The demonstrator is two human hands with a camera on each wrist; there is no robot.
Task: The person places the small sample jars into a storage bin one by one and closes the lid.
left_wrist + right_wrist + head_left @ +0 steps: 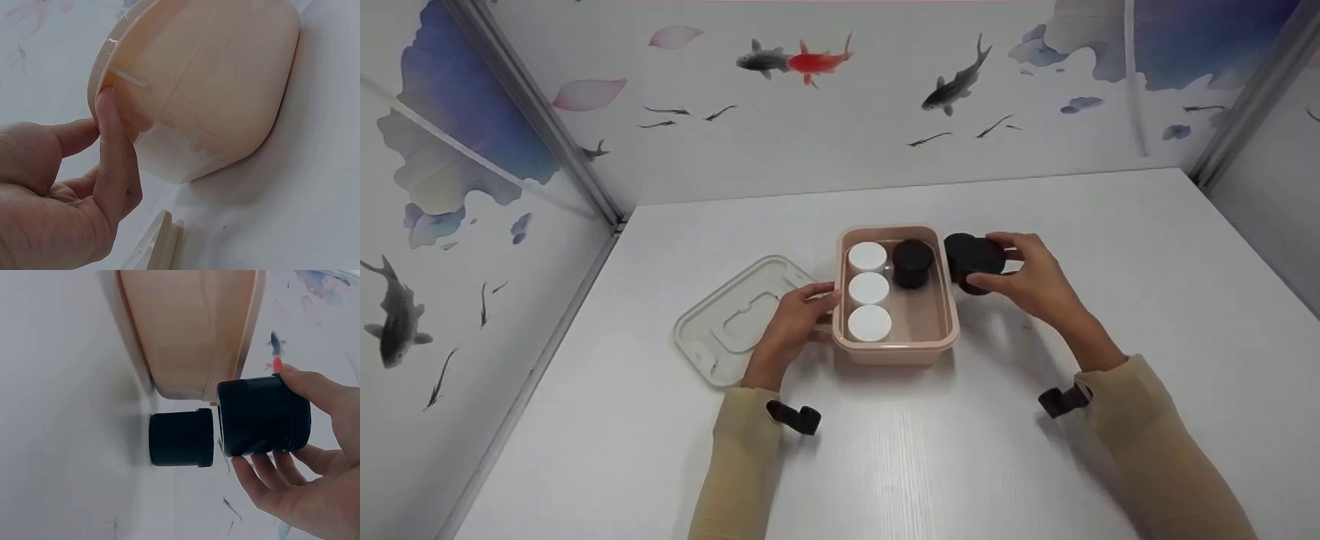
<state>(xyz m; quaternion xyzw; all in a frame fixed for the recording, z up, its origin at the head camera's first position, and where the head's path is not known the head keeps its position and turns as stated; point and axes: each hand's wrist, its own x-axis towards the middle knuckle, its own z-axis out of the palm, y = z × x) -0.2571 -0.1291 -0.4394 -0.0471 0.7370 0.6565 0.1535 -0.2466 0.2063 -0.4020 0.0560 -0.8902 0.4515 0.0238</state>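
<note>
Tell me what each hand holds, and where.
Right hand: a black jar, gripped on opposite sides. Left hand: touches the pink box at its left rim; whether it grips cannot be told.

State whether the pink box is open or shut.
Open: the pink box shows white jars inside, and the lid lies beside it.

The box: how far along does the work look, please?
Looks done: three white jars and one black jar stand in the box. In hand: the right grip holds another black jar. Probably left: that jar, a third black jar beside the box, and the lid, lying off.
</note>
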